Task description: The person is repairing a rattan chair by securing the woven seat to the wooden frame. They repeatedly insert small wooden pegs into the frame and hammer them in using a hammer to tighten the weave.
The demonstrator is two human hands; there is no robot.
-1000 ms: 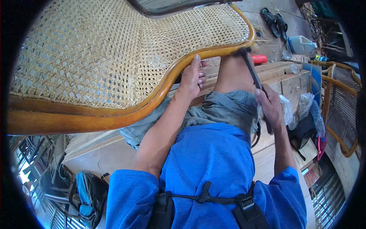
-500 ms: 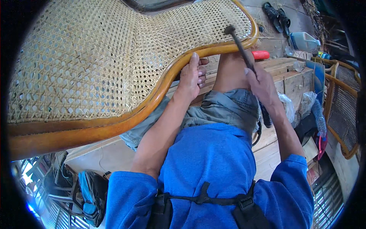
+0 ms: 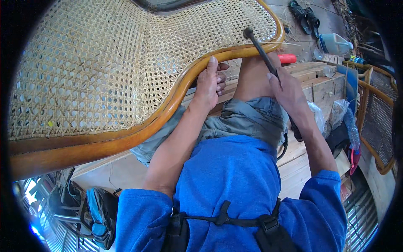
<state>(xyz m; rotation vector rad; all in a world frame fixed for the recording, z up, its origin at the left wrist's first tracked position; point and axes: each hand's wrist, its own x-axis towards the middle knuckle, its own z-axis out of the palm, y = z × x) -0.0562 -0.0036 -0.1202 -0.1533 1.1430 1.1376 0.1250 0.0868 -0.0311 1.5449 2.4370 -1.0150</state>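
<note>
— What's each hand on?

— The left hand (image 3: 208, 82) lies over the curved wooden frame (image 3: 176, 101) of a cane-woven chair panel (image 3: 105, 63), thumb on top of the rail and fingers (image 3: 221, 76) curled together under its edge, so it clamps the rim. The right hand (image 3: 287, 90) is wrapped shut round the handle of a small dark hammer (image 3: 260, 48), whose head sits right at the rim near the far corner of the weave.

— Where is the panel resting?

— Tilted across the person's lap, its rail passing over the bare knee (image 3: 254, 77), with a wooden bench (image 3: 319, 84) of pale planks just beyond. Near the bench's far edge lie a red-handled tool (image 3: 287, 58) and a plastic jug (image 3: 333, 43); a pair of dark sandals (image 3: 304, 14) sits on the floor farther off.

— How would you expect it to handle?

— My guess is the bent frame is stiff and fairly light for its size, awkward mainly because it is wide. The cane mesh looks taut but fragile — press or strike it and strands could snap or sag. So the rail is the place to grip, as the left hand does, close to where the hammer meets it, to damp the bounce. The lacquered wood looks smooth, perhaps a little slippery.

— And the hammer?

— Slim handle, small head; held low on the handle, it suits light taps.
</note>
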